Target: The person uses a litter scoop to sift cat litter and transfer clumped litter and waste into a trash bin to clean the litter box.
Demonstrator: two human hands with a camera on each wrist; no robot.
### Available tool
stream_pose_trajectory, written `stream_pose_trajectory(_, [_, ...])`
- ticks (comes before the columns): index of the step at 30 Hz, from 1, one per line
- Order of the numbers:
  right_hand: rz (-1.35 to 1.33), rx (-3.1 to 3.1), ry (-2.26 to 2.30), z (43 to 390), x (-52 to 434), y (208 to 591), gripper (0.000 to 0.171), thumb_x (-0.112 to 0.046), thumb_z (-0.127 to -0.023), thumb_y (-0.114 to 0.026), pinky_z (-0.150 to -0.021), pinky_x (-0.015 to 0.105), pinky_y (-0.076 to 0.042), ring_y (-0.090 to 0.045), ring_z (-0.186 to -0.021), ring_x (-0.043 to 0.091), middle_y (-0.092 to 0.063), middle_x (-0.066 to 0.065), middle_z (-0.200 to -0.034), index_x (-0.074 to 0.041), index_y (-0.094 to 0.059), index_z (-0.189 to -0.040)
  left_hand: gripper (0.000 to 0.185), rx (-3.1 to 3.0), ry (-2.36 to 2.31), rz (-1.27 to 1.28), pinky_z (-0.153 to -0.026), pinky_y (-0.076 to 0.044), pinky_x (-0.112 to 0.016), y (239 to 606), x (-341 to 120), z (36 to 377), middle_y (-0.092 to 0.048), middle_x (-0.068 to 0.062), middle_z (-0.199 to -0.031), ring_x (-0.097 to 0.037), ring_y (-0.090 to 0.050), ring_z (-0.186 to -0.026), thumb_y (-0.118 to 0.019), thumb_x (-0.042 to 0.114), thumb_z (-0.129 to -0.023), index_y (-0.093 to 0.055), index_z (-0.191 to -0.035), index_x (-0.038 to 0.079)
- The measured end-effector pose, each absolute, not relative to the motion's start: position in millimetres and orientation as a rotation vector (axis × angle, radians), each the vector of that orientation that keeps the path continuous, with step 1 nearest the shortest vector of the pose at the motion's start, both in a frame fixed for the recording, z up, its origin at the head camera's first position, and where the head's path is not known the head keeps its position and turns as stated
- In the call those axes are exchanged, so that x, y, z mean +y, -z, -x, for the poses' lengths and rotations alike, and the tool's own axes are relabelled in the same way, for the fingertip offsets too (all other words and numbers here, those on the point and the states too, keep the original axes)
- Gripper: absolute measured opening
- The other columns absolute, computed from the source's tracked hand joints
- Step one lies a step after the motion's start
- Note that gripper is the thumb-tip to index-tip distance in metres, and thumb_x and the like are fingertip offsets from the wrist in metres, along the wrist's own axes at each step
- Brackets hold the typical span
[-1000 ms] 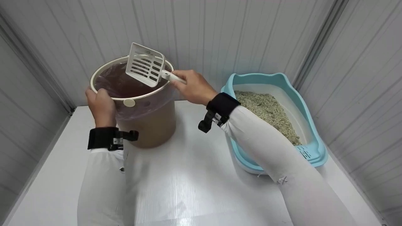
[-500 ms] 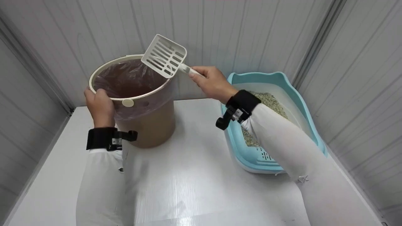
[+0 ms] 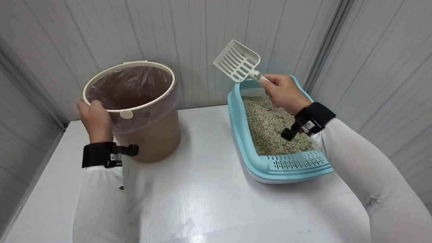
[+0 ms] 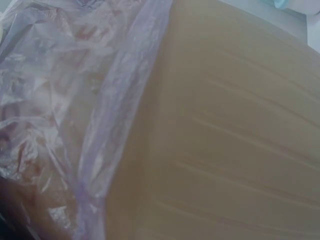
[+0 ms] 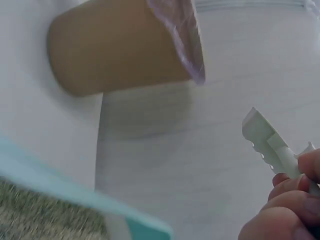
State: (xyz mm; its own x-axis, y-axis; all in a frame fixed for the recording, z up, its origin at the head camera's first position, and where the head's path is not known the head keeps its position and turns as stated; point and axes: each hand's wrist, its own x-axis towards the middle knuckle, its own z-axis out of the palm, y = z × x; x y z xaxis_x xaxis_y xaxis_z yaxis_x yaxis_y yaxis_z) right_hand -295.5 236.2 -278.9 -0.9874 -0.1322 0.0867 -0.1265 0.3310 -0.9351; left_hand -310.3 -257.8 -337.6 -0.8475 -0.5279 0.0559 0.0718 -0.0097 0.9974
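Scoop: pos. upper ctr-right of head frame, raised in the air, blade tilted to the upper left. Slotted blade stood clear of the fingers; handle ran down-right from the blade neck into the R hand. R fingers grasped the handle, w/ the thumb along it near the neck. R wrist view confirmed the grip: fingers curled around the handle at the lower right edge, blade seen edge-on, pointing up-left away from the fingertips. Blade did not touch the bin or the tray.

L hand: left of head frame, gripping the near-left rim of the bin, thumb over the top edge. L wrist view showed no fingers, only bin wall and liner at close range.

Bin: upright, left half of head frame, fitted w/ a translucent purplish liner folded over the rim; round cream button on the front, just below the rim.

Litter tray: light blue, right half of head frame, well apart from the bin, beneath the R hand and forearm. Contents: granular litter; perforated ledge at the near end.

Both units sat on a glossy white table, w/ a grooved panel wall behind. Black strap on ea. wrist; white sleeves on both arms.
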Motion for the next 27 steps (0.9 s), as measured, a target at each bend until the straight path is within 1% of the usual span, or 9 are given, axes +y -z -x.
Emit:
stream_pose_trajectory(7, [0.094, 2.754, 1.558, 279.4, 297.8, 316.3, 0.042, -0.037, -0.109, -0.054, -0.045, 0.022, -0.034, -0.036, -0.047, 0.004, -0.046, -0.011, -0.061, -0.009, -0.068, -0.137, 0.067, -1.865, 1.911, -0.467, -0.121, -0.020, -0.008, 337.7, -259.7, 305.0, -0.018, 0.002, -0.175, -0.001, -0.021, -0.155, -0.027, 0.018, -0.103, -0.010, -0.168, 0.013])
stream_pose_trajectory(12, [0.034, 2.858, 1.274, 266.8, 333.3, 330.4, 0.039, -0.042, -0.110, -0.050, -0.050, 0.028, -0.035, -0.035, -0.048, 0.006, -0.043, -0.010, -0.060, -0.008, -0.069, -0.110, 0.065, -1.862, 1.912, -0.492, -0.120, -0.020, -0.008, 335.6, -263.3, 302.3, -0.020, 0.001, -0.174, -0.001, -0.023, -0.153, -0.029, 0.018, -0.103, -0.016, -0.167, 0.011])
stream_pose_trajectory(15, [0.041, 2.868, 1.059, 258.8, 350.2, 331.9, 0.042, -0.041, -0.111, -0.046, -0.052, 0.031, -0.034, -0.032, -0.049, 0.008, -0.037, -0.009, -0.058, -0.007, -0.070, -0.117, 0.062, -1.830, 1.933, -0.492, -0.118, -0.021, -0.008, 334.4, -266.1, 300.9, -0.023, -0.001, -0.173, -0.002, -0.025, -0.151, -0.030, 0.016, -0.103, -0.022, -0.164, 0.009])
stream_pose_trajectory(18, [0.062, 2.860, 0.828, 253.6, 361.5, 330.4, 0.050, -0.040, -0.112, -0.043, -0.056, 0.033, -0.034, -0.030, -0.051, 0.011, -0.034, -0.003, -0.058, -0.001, -0.066, -0.134, 0.059, -1.784, 1.963, -0.485, -0.116, -0.024, -0.008, 334.0, -268.7, 299.7, -0.029, -0.002, -0.170, -0.004, -0.028, -0.149, -0.032, 0.015, -0.102, -0.028, -0.160, 0.009])
stream_pose_trajectory(21, [0.082, 2.845, 0.644, 250.8, 366.9, 328.3, 0.058, -0.041, -0.111, -0.047, -0.063, 0.033, -0.038, -0.042, -0.061, 0.015, -0.064, 0.020, -0.081, 0.004, -0.057, -0.146, 0.060, -1.773, 1.969, -0.479, -0.117, -0.024, -0.008, 334.2, -271.0, 299.0, -0.028, -0.001, -0.171, -0.003, -0.028, -0.150, -0.031, 0.015, -0.102, -0.027, -0.162, 0.011])
stream_pose_trajectory(22, [0.079, 2.833, 0.604, 250.1, 367.8, 327.6, 0.061, -0.042, -0.110, -0.049, -0.066, 0.034, -0.039, -0.046, -0.066, 0.016, -0.069, 0.028, -0.099, 0.005, -0.053, -0.149, 0.060, -1.776, 1.968, -0.479, -0.118, -0.023, -0.008, 334.5, -271.8, 298.7, -0.027, -0.001, -0.171, -0.003, -0.027, -0.151, -0.031, 0.015, -0.103, -0.026, -0.163, 0.012])
stream_pose_trajectory(24, [0.068, 2.811, 0.550, 249.3, 369.0, 326.7, 0.063, -0.042, -0.108, -0.052, -0.065, 0.033, -0.039, -0.047, -0.068, 0.016, -0.069, 0.029, -0.106, 0.007, -0.053, -0.148, 0.062, -1.791, 1.955, -0.483, -0.118, -0.022, -0.007, 335.2, -273.3, 297.7, -0.025, 0.000, -0.172, -0.001, -0.025, -0.152, -0.030, 0.016, -0.103, -0.023, -0.164, 0.012])
stream_pose_trajectory(25, [0.064, 2.808, 0.531, 248.8, 369.3, 325.9, 0.062, -0.041, -0.107, -0.054, -0.063, 0.032, -0.039, -0.047, -0.068, 0.016, -0.070, 0.027, -0.103, 0.007, -0.056, -0.145, 0.062, -1.791, 1.955, -0.485, -0.118, -0.021, -0.007, 335.6, -273.9, 297.2, -0.024, 0.000, -0.172, -0.001, -0.025, -0.152, -0.030, 0.016, -0.103, -0.022, -0.164, 0.012])
stream_pose_trajectory(27, [0.053, 2.803, 0.502, 247.8, 370.5, 324.2, 0.054, -0.039, -0.106, -0.057, -0.056, 0.029, -0.036, -0.042, -0.060, 0.013, -0.060, 0.011, -0.072, 0.006, -0.067, -0.133, 0.063, -1.790, 1.957, -0.492, -0.119, -0.020, -0.007, 336.6, -274.8, 296.0, -0.023, 0.001, -0.173, -0.001, -0.024, -0.152, -0.030, 0.016, -0.103, -0.021, -0.165, 0.011])
